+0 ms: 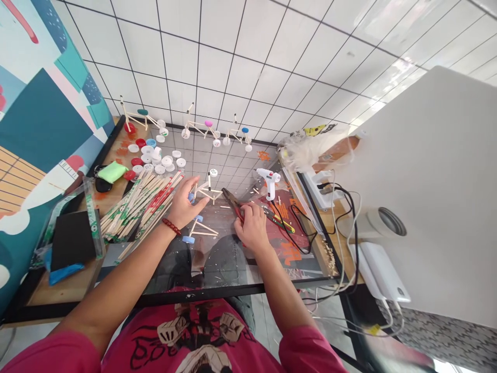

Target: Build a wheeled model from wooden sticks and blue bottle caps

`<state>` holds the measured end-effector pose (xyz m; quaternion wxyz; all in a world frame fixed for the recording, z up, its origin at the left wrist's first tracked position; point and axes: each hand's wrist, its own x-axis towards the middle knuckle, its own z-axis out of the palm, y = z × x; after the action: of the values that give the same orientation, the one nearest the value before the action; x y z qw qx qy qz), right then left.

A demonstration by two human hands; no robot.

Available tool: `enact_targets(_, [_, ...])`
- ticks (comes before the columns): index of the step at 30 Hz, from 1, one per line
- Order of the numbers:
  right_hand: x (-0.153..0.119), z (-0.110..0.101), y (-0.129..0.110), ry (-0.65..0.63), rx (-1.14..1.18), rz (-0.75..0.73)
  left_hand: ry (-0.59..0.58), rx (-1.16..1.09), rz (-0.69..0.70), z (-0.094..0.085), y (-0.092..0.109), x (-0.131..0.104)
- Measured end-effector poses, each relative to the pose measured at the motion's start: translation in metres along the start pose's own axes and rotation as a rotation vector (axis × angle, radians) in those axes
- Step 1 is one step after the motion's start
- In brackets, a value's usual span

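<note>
My left hand [185, 203] has its thumb and fingers spread around the left side of a small wooden-stick frame [212, 194]; I cannot tell if they touch it. A blue bottle cap [191, 197] shows by the fingers, and a white cap [213, 172] sits at the frame's top. My right hand [252, 225] is closed round the red handles of pliers [232, 201], whose dark jaws point at the frame's right side. Nearer me lies another stick piece [205, 232] with blue caps [188, 240] as wheels.
Finished-looking stick models [202, 127] line the wall. Loose bottle caps [155, 155] and bundled wooden sticks [142, 204] lie at left. A white glue gun [269, 181] stands right of the pliers, its black cord looping near a yellow cutter [285, 224]. Dark edging [202, 294] borders the glossy tabletop.
</note>
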<state>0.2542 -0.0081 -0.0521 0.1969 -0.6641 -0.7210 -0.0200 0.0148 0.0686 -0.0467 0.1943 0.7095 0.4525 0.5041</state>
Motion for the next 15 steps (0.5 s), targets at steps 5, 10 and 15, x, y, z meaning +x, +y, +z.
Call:
enact_targets(5, [0.002, -0.005, 0.006, 0.052, -0.004, 0.003, 0.076, -0.007, 0.12, -0.005, 0.002, -0.004])
enact_targets(10, [0.007, -0.015, 0.019, 0.202, 0.086, -0.102, 0.291, 0.015, 0.203, -0.016, 0.009, 0.001])
enact_targets(15, [0.006, -0.015, 0.014, 0.152, 0.198, -0.406, 0.499, 0.099, 0.215, -0.043, 0.022, 0.009])
